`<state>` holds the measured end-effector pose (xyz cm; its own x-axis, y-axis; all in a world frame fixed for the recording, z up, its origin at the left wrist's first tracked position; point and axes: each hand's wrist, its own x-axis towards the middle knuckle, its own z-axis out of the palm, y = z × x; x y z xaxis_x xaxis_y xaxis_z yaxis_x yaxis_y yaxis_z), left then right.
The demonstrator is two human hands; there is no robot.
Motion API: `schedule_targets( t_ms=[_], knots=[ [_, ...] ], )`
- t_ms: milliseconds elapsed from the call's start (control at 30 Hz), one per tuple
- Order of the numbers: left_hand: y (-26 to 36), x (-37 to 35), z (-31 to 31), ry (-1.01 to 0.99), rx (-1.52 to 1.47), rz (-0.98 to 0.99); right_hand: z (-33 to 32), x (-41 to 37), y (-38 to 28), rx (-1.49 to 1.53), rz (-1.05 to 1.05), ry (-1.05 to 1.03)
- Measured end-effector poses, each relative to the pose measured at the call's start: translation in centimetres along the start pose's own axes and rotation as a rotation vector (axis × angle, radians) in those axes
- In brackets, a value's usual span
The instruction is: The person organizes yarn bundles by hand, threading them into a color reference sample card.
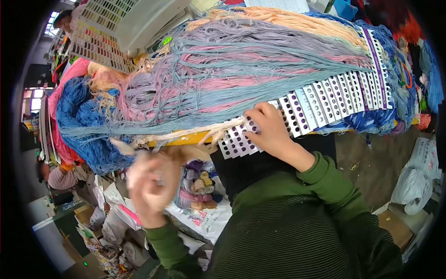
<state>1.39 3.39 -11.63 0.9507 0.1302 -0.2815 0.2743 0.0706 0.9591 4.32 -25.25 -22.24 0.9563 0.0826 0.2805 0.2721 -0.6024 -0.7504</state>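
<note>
My right hand [269, 128] is at the left end of a row of white punched thread cards [321, 104], its curled fingers and thumb closed on the end card [236, 142]. A bundle of cream thread [197, 131] runs left from that card along the table's front edge, and a short tail hangs beside the card. My left hand [153, 186] is smeared by motion below the edge, near the thread's left part. Whether it holds thread cannot be made out. Long hanks of blue-grey, pink and lilac thread [223, 69] spread behind the cards, many running to their holes.
Peach thread [278, 23] lies at the back and blue yarn [88, 114] heaps at the left. A colour sample board [100, 42] stands at the back left. Below are a bag of yarn skeins [200, 183] and white plastic bags [416, 181]. Other people are at the far left.
</note>
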Motion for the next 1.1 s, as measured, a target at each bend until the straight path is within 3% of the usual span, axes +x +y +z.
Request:
schedule_targets(
  t_ms=[67,100,133,167,233,267,367,500,633,667,833,867,967,1100],
  knots=[
    [-2.0,-1.7,3.3,-0.277,-0.645,-0.448,-0.7,-0.7,-0.5,0.131,0.023,-0.026],
    [-1.9,-1.7,6.3,-0.363,-0.761,-0.491,-1.0,-0.9,-0.8,0.195,0.034,-0.041],
    [-2.8,-1.8,7.9,-0.390,-0.725,-0.470,-1.1,-1.2,-1.5,0.245,-0.015,0.034],
    [-2.5,-2.0,9.6,-0.356,-0.614,-0.464,-1.6,-1.5,-2.2,0.386,0.112,-0.059],
    [-3.3,-1.9,11.6,-0.525,-0.638,-0.416,-2.7,-2.1,-3.6,0.665,0.370,-0.236],
    [-3.8,-1.9,12.2,-0.576,-0.650,-0.441,-2.7,-2.2,-4.7,0.904,0.427,-0.228],
    [-4.2,-2.2,13.0,-0.622,-0.656,-0.437,-4.0,-2.0,-5.8,1.140,0.654,-0.370],
    [-3.8,-2.7,13.2,-0.544,-0.726,-0.419,-4.5,-2.2,-4.8,1.326,0.681,-0.324],
    [-5.7,-2.4,14.0,-0.604,-0.517,-0.362,-4.5,-2.4,-4.8,1.474,0.747,-0.328],
    [-6.1,-2.2,14.3,-0.595,-0.700,-0.403,-4.7,-2.3,-4.7,1.486,0.769,-0.328],
    [-4.6,-2.6,15.3,-0.445,-0.776,-0.469,-6.1,-2.1,-4.4,1.488,0.842,-0.346],
    [-4.6,-2.6,15.3,-0.422,-0.792,-0.499,-6.1,-2.1,-4.4,1.441,0.802,-0.347],
    [-5.1,-2.2,15.5,-0.646,-0.824,-0.399,-6.0,-2.1,-4.7,1.306,0.683,-0.359],
    [-5.0,-2.3,15.6,-0.562,-0.857,-0.448,-6.1,-2.1,-4.8,1.220,0.603,-0.369]
  ],
)
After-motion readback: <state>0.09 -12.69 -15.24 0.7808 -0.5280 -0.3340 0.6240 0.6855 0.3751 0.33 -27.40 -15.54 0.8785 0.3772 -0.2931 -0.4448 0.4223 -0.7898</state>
